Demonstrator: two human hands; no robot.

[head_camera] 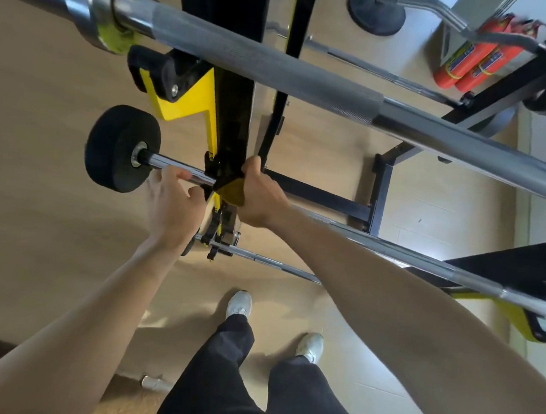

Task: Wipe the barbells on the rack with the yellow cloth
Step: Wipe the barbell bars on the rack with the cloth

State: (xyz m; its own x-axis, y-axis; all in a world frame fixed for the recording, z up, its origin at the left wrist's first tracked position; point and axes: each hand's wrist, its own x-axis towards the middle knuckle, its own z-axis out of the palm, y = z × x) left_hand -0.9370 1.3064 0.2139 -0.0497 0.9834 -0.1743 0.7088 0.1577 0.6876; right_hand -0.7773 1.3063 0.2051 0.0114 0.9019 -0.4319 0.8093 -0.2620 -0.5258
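Observation:
A chrome barbell [477,276] with a black end weight [118,147] lies across the black and yellow rack [234,111]. My right hand [260,199] is closed around the yellow cloth [230,191] on this bar, right beside the rack upright. My left hand [175,200] curls loosely under the bar between the weight and the upright, fingers touching the chrome. A thicker knurled barbell [277,67] crosses above, close to the camera. A thin bar [267,260] lies lower on the rack.
Red fire extinguishers [472,59] stand at the top right beside a curl bar [447,14]. The rack's black base frame [378,196] sits on the tan floor. My feet in white shoes [240,303] stand just before the rack.

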